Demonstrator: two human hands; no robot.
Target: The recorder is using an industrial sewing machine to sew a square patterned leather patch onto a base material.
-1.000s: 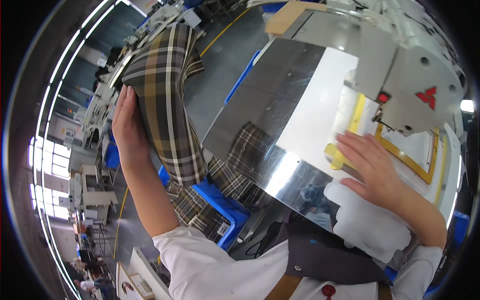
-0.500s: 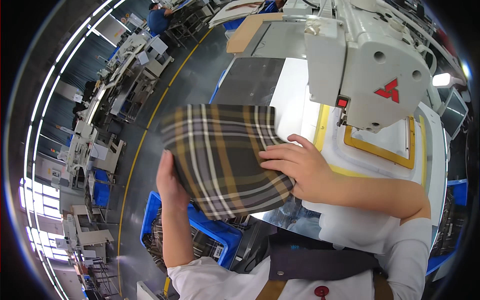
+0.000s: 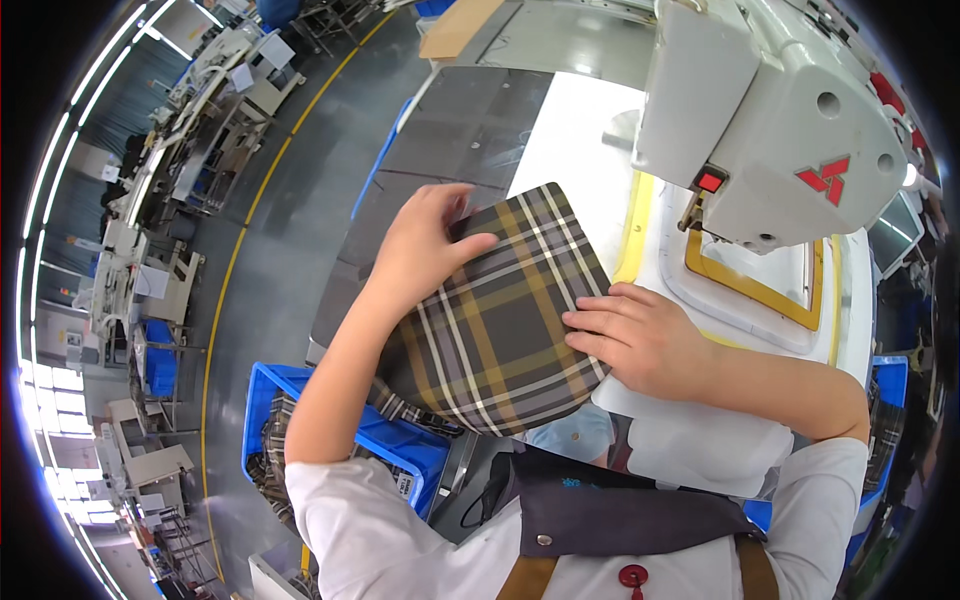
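A grey, brown and white plaid fabric piece (image 3: 500, 330) lies over the front of the sewing machine table (image 3: 430, 120). My left hand (image 3: 425, 245) has closed on its upper left edge, thumb on top. My right hand (image 3: 640, 340) rests on its right edge, fingers spread and lying flat. To the right stands the white sewing machine head (image 3: 760, 130), over a yellow frame (image 3: 750, 290) on a white plate.
A blue bin (image 3: 420, 465) of plaid fabric stands below left, another bin (image 3: 890, 375) at far right. A cardboard sheet (image 3: 455, 30) lies at the back. An aisle (image 3: 280, 250) with a yellow floor line runs left, past other machine tables (image 3: 230, 120) and a person (image 3: 275, 12).
The fabric has swung from the left onto the table. My left hand has moved up and right to its upper edge; my right hand has come from the machine plate onto its right edge.
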